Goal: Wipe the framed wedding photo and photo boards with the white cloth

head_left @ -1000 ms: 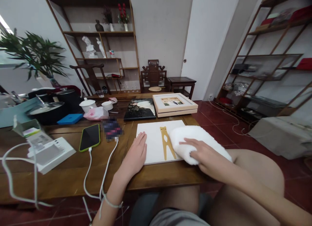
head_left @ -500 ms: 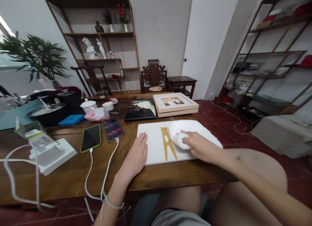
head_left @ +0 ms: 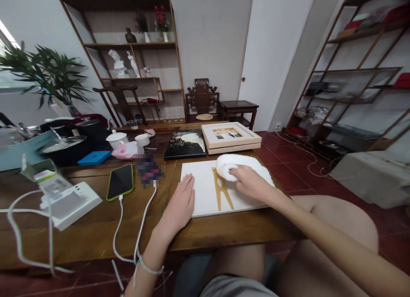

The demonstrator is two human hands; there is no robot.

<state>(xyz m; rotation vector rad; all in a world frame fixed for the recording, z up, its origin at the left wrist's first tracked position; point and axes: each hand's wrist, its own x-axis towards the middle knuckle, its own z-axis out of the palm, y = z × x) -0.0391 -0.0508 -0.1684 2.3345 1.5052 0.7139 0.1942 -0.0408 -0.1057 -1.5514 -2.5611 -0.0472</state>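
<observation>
A white board (head_left: 200, 194) lies near the table's front edge, with a gold clothespin shape (head_left: 221, 193) on its face. Resting flat on the board's left edge is my left hand (head_left: 182, 202), its fingers stretched out and holding nothing. My right hand (head_left: 248, 180) is closed around a bunched white towel (head_left: 226, 166), pressed over the upper end of the gold shape. The rest of the towel trails to the right across the board. The shape's two lower legs show below the cloth.
Behind the board lie a framed picture (head_left: 230, 134) and a dark picture panel (head_left: 185, 144). Left on the wooden table are a phone (head_left: 120, 181) with its cable, a white box (head_left: 72, 203), a blue box (head_left: 93, 157), a teapot (head_left: 116, 139) and a pan (head_left: 62, 146).
My right hand has moved the towel left and away from me, so it covers the top of the gold shape. My left hand stays in place on the board.
</observation>
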